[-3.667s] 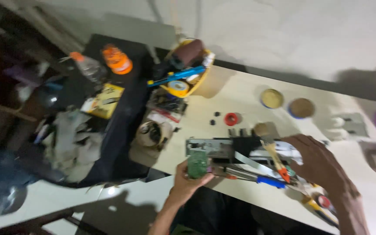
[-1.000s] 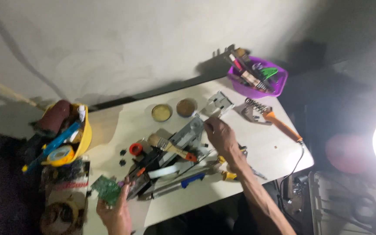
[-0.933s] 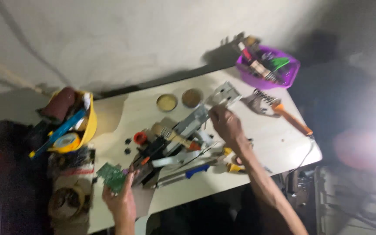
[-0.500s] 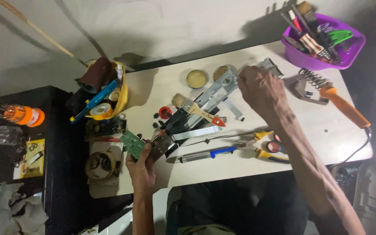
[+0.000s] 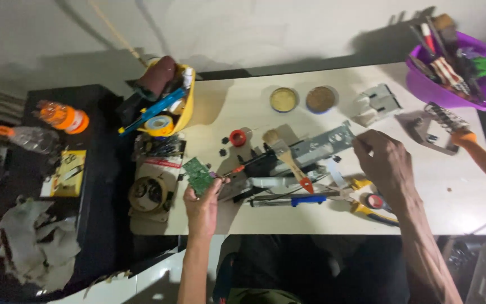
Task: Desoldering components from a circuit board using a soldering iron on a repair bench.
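L hand [image 5: 202,204] pinches a small green circuit board [image 5: 198,175] by its lower edge, fingers pressed together on it, board held just above the table [image 5: 237,219] near the front-left. R hand [image 5: 382,162] is at the right end of a perforated grey metal bracket [image 5: 316,147]; fingertips curled on or right beside it, but can't tell if they actually clamp it.

Risks, as I judge them:
- Board grip is thin, edge only. A bump from the red-handled screwdriver [image 5: 242,167] just beside it could twist the board out of the fingers; it'd land among the tools.
- Bracket lies in a pile w/ a wooden-handled paintbrush [image 5: 288,160] across it and a blue-handled tool [image 5: 288,200] near. Lifting or sliding the bracket prob. drags the brush along.
- R wrist sits over yellow-handled pliers [image 5: 370,205]; pulling back could sweep them toward the front edge.
- Two round tins [image 5: 301,99] sit apart behind, low risk. Soldering iron w/ orange handle [image 5: 479,157] lies far right, its cord near the table edge; a snag by the forearm would tug it.
- Light is dim, so small black bits near the red tape roll [image 5: 237,137] are easy to knock off unseen.
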